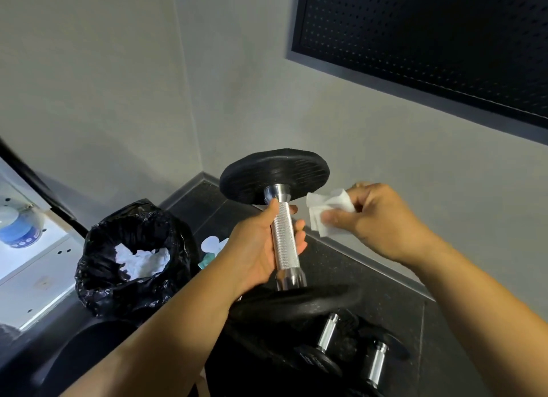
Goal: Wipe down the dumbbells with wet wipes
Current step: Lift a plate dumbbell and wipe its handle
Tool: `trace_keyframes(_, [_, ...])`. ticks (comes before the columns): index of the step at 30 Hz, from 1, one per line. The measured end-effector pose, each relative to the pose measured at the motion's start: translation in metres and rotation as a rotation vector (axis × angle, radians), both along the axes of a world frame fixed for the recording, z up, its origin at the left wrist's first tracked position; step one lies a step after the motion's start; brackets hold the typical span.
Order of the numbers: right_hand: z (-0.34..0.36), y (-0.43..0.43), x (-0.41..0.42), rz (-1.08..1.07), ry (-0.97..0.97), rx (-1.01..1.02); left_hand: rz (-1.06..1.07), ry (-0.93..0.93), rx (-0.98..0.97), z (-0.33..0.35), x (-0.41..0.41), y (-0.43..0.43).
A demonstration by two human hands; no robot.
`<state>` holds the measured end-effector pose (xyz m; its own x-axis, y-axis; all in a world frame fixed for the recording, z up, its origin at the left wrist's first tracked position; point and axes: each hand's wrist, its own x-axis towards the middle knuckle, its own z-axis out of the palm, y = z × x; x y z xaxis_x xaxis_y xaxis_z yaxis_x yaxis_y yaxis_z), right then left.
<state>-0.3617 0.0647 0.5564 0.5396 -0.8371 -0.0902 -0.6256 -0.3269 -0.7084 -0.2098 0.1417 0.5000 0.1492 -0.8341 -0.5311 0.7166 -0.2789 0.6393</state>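
In a corner of pale wall, on the dark floor (350,266), stands a black bin bag (98,248) with crumpled white used wipes (142,260) lying in its mouth, well to the left of the work. Nearer the camera, low on the floor, lie other dumbbells (326,334), their chrome handles showing between black plates. The dumbbell (284,242) being cleaned is lifted off the floor and held close to upright. Its long axis runs from the lower plate (296,303) near the person up and slightly away to the upper plate (274,171), whose flat underside faces the camera. The left hand (258,248) grips the knurled handle from the left, palm against the bar, thumb laid up along it towards the upper collar, fingertips curling round and showing on the far right side. The right hand (382,219) is to the right of the bar at the height of its upper half, thumb and fingers pinching a folded white wet wipe (329,211). The wipe's free edge points towards the handle and sits just beside it, with a narrow gap and no contact. The right hand is therefore the one placed to wipe, and the bar lies directly to its left. The bare metal above and below the left hand's grip looks like the easiest stretch to reach, by a stroke along the upright axis.
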Motion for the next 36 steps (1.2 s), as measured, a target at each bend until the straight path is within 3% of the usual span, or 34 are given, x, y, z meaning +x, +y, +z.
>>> trace_keyframes(4, [-0.007, 0.013, 0.014, 0.134, -0.110, -0.421, -0.079, -0.002, 0.017, 0.004, -0.006, 0.004])
trace_keyframes(6, [-0.015, 0.020, 0.021, 0.235, -0.051, -0.646, -0.089, 0.026, -0.018, 0.007, -0.011, 0.006])
trace_keyframes(8, [-0.026, 0.022, 0.024, 0.326, 0.032, -0.740, -0.083, 0.075, -0.041, 0.006, -0.013, 0.007])
trace_keyframes(10, [-0.033, 0.023, 0.023, 0.401, 0.053, -0.637, -0.074, 0.094, -0.022, 0.002, -0.011, 0.009])
trace_keyframes(14, [-0.033, 0.025, 0.012, 0.448, -0.040, -0.184, -0.074, 0.055, -0.017, 0.002, -0.011, 0.009])
trace_keyframes(18, [-0.034, 0.031, -0.002, 0.535, -0.072, 0.026, -0.164, 0.031, 0.048, 0.007, -0.014, 0.008])
trace_keyframes(22, [-0.038, 0.041, -0.010, 0.618, -0.076, -0.044, -0.157, -0.011, 0.095, 0.003, -0.015, 0.008])
trace_keyframes(30, [-0.044, 0.016, 0.006, 0.328, -0.128, -0.515, -0.110, 0.002, 0.012, 0.009, -0.027, 0.009])
trace_keyframes(32, [-0.045, 0.022, -0.002, 0.398, -0.126, -0.421, -0.117, -0.031, 0.011, 0.009, -0.026, 0.009])
trace_keyframes(36, [-0.041, 0.041, -0.021, 0.603, -0.093, 0.023, -0.186, -0.088, 0.064, 0.008, -0.025, 0.009])
